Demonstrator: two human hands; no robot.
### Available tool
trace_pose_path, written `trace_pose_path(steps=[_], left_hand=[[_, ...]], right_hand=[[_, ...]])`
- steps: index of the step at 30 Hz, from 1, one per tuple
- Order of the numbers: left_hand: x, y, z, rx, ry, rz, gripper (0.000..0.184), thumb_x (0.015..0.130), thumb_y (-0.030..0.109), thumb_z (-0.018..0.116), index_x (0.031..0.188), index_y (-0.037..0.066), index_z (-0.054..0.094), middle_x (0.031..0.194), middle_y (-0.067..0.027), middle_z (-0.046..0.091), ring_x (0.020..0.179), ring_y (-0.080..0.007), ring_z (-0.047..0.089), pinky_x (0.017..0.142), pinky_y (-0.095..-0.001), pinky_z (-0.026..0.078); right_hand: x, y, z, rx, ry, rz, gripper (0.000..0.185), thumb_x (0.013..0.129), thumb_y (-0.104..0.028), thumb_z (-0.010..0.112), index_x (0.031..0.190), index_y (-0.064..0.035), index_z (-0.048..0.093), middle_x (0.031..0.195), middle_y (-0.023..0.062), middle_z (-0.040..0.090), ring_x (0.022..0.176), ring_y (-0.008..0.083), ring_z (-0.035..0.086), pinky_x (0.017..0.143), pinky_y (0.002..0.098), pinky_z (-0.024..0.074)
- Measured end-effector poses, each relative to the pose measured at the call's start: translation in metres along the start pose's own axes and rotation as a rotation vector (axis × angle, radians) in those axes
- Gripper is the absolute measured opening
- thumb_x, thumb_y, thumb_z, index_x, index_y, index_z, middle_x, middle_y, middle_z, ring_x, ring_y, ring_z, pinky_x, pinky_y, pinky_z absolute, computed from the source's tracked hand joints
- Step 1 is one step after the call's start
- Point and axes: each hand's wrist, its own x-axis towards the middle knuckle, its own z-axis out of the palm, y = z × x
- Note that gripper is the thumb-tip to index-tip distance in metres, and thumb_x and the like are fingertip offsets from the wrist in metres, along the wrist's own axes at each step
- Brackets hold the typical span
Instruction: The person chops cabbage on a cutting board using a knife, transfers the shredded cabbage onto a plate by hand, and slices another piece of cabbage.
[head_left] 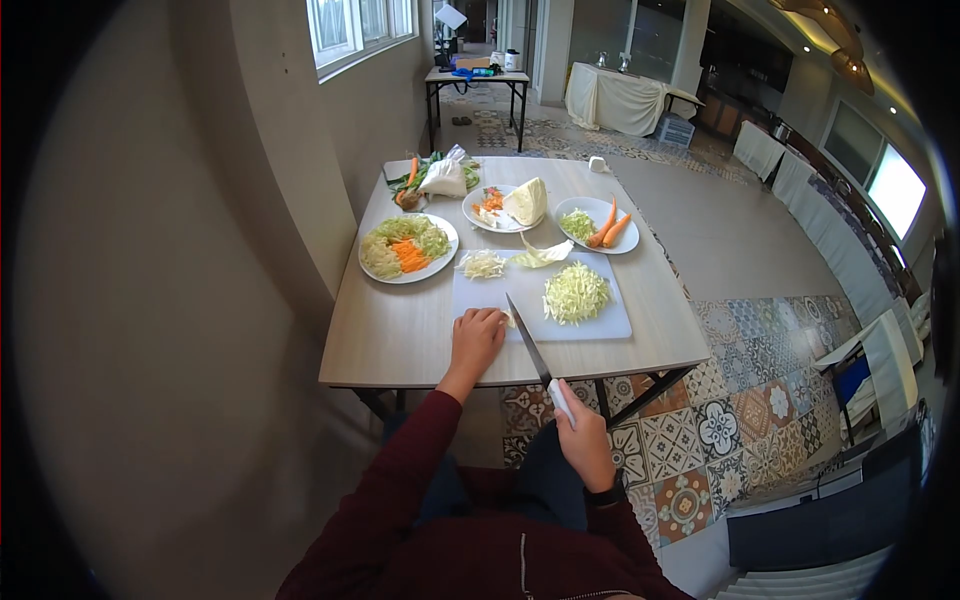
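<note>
Knife (526, 336), one: long, tapering dark blade, smooth white handle, clamped in the closed fingers of our right hand (582, 432) at lower centre of the frame, its tip over the board. Left hand (480, 338), one: fingers bent and bunched together against one small pale piece (508, 319) on the board; whether they grip it we cannot tell, as they partly cover it. Cutting board (590, 325), one: flat white slab with rounded corners, centre of the frame, bearing one rounded mound of pale green shreds (576, 293), one lower pile of whitish strips (482, 264) and one thin, curled leaf (540, 255) at its far edge. White plates, three: left plate (372, 273), with pale green shreds around orange strips (410, 256); middle plate (480, 220), with one dense, layered cabbage wedge (526, 202) and orange bits too small for us to count; right plate (628, 243), with green shreds and two smooth, tapering carrots (610, 227). Plastic bag (443, 180), one: crinkled, white-filled, upper centre, partly hiding the vegetables (408, 182) beside it. Table (400, 330), one: pale, wood-grained top.
</note>
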Motion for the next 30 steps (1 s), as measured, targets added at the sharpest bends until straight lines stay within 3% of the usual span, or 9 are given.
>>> trace_pose_path(steps=[3,6,12,15,22,30], left_hand=[[0.000,-0.001,0.000,-0.003,-0.008,0.000,0.013,0.081,0.014,0.066,0.094,0.015,0.068,0.104,0.0018,0.068,0.101,-0.0226,0.058,0.086,-0.0411,0.042],[0.000,0.000,0.000,-0.010,-0.012,-0.004,0.013,0.081,0.014,0.066,0.093,0.015,0.068,0.105,0.0017,0.068,0.102,-0.0226,0.059,0.086,-0.0410,0.042],[0.001,0.000,0.000,-0.002,-0.016,-0.008,0.013,0.080,0.013,0.066,0.093,0.015,0.069,0.105,0.0015,0.069,0.101,-0.0228,0.059,0.086,-0.0412,0.042],[0.001,0.000,0.000,0.000,-0.012,-0.007,0.013,0.080,0.013,0.066,0.093,0.015,0.069,0.105,0.0015,0.069,0.101,-0.0229,0.059,0.086,-0.0414,0.043],[0.000,-0.002,0.001,-0.010,-0.049,-0.042,0.014,0.081,0.013,0.067,0.095,0.016,0.070,0.112,0.0000,0.069,0.105,-0.0239,0.059,0.087,-0.0411,0.043],[0.000,0.002,0.000,-0.013,-0.027,-0.032,0.011,0.082,0.014,0.066,0.093,0.016,0.069,0.105,0.0024,0.068,0.101,-0.0224,0.059,0.086,-0.0414,0.042]], right_hand=[[0.000,0.001,0.002,-0.010,-0.016,0.001,0.045,0.091,-0.008,0.056,0.136,-0.0026,0.053,0.098,0.0304,0.065,0.091,0.0449,0.063,0.077,0.0467,0.0502],[0.000,-0.001,0.003,-0.033,-0.079,0.062,0.047,0.090,-0.005,0.058,0.137,-0.0027,0.052,0.111,0.0296,0.064,0.103,0.0433,0.062,0.085,0.0411,0.0510],[-0.007,0.003,0.019,-0.163,-0.096,0.019,0.053,0.090,-0.003,0.056,0.142,-0.0025,0.046,0.091,0.0283,0.064,0.085,0.0441,0.062,0.075,0.0463,0.0494],[-0.014,0.002,0.024,-0.180,-0.075,-0.027,0.053,0.092,-0.008,0.055,0.143,-0.0031,0.044,0.079,0.0256,0.060,0.073,0.0428,0.060,0.068,0.0507,0.0473],[-0.020,-0.019,0.006,-0.240,-0.134,0.037,0.052,0.090,-0.003,0.055,0.141,0.0006,0.045,0.079,0.0271,0.062,0.074,0.0444,0.061,0.069,0.0503,0.0479],[0.017,-0.008,0.019,-0.183,-0.135,-0.011,0.048,0.091,-0.005,0.053,0.138,0.0039,0.046,0.077,0.0292,0.062,0.076,0.0455,0.062,0.070,0.0521,0.0482]])
